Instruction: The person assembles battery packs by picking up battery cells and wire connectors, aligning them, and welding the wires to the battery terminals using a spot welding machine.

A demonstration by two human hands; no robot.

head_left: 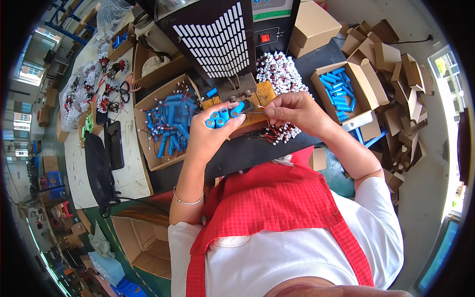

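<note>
My left hand (204,137) is closed around several blue cylindrical battery cells (219,120), their round ends facing up. One of these cells rests by the metal head (236,90) of a black bench machine (210,42), over a yellow block (266,92). Between thumb and forefinger, my right hand (299,115) pinches a thin wire lead (262,107) near the cells. Whether the wire's end touches a cell is too small to tell. A loose blue cell (212,92) lies left of the machine head.
Left of my hands, a cardboard box (142,136) holds blue cells with wires. At right, another box (367,89) contains bare blue cells. White-plugged leads (282,74) are heaped beside the machine. Empty cartons (391,64) pile up farther right; a phone (116,145) lies on the left table.
</note>
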